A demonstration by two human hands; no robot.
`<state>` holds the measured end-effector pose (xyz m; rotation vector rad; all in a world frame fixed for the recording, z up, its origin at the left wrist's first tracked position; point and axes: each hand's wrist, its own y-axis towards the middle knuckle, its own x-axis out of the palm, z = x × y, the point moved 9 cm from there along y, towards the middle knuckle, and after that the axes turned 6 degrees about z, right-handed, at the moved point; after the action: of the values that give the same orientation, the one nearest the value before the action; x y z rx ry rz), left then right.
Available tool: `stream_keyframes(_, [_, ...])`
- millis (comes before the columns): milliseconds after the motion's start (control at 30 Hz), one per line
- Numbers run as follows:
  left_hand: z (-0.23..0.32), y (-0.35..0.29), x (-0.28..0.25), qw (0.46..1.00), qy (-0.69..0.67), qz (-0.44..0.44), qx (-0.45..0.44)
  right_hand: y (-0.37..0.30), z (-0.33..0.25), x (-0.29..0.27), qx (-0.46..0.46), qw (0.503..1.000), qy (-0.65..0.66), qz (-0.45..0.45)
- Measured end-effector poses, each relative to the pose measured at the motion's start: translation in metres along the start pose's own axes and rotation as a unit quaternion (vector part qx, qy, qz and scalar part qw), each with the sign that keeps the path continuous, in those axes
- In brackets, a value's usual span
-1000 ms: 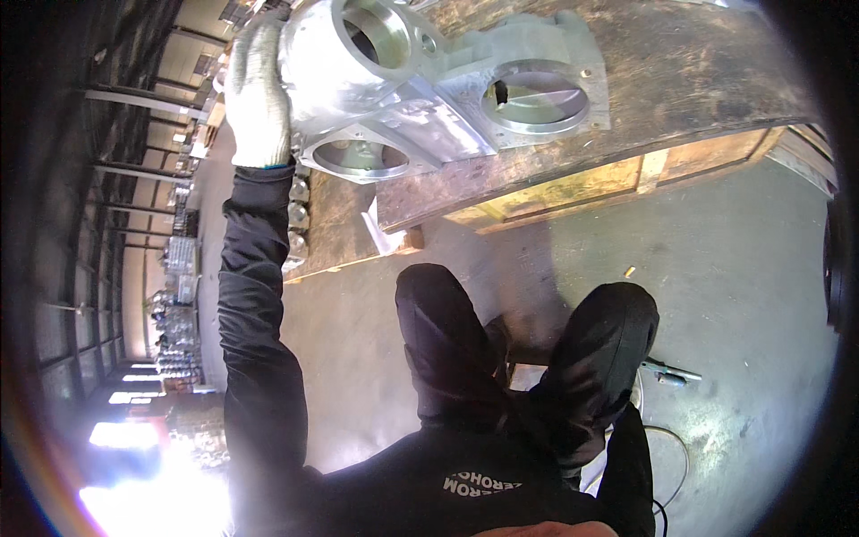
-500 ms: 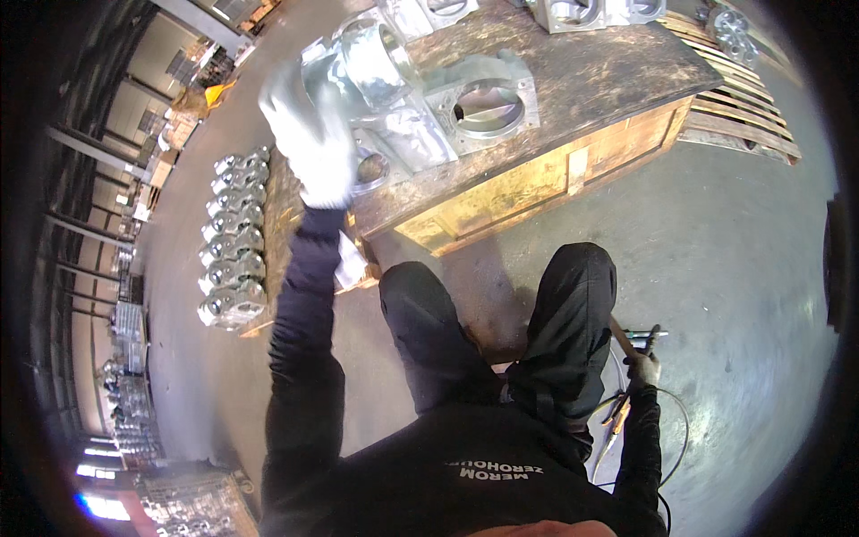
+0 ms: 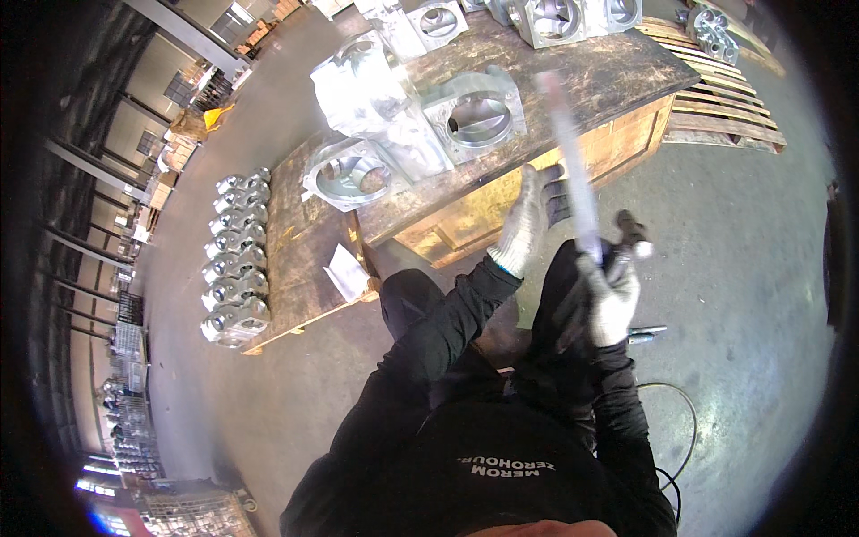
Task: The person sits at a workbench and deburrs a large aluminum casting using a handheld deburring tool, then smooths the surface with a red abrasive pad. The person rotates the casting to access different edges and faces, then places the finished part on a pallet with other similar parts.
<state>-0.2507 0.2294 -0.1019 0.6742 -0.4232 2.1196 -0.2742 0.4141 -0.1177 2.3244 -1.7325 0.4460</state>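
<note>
My right hand (image 3: 616, 304), in a white glove with dark fingers, is closed round the lower end of a long, thin, pale bar (image 3: 577, 179). The bar points up and away, with a reddish far tip; motion smears it, so its exact kind is unclear. Beside those fingers a short dark piece (image 3: 633, 231) shows, too blurred to name. My left hand (image 3: 530, 219), gloved alike, is left of the bar in front of the workbench, fingers stretched out and holding nothing. A large silver metal casting (image 3: 407, 143) with round bores rests on the dark-topped wooden workbench (image 3: 608, 76).
More castings (image 3: 559, 20) stand at the bench's far side. A row of smaller castings (image 3: 237, 259) lines the lower table (image 3: 295, 259) at left, where a white paper (image 3: 347, 273) lies. Wooden pallets (image 3: 725, 89) are far right. A hose (image 3: 691, 421) curls at lower right.
My left hand has come away from the casting, moving right and nearer. My right hand has risen from low at the right, bringing the bar up in front of me.
</note>
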Motion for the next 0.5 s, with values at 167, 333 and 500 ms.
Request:
stream_keyframes(167, [0.039, -0.016, -0.030, 0.984, 0.043, 0.159, 0.065, -0.032, 0.036, 0.063, 0.138, 0.985, 0.009, -0.098])
stream_keyframes(333, [0.065, -0.021, -0.050, 0.975, 0.031, 0.202, 0.088, -0.033, 0.038, 0.092, 0.064, 0.988, -0.022, -0.141])
stream_keyframes(500, [0.072, -0.012, -0.068, 0.968, 0.043, 0.227, 0.098, -0.027, 0.050, 0.106, 0.040, 0.988, 0.016, -0.147])
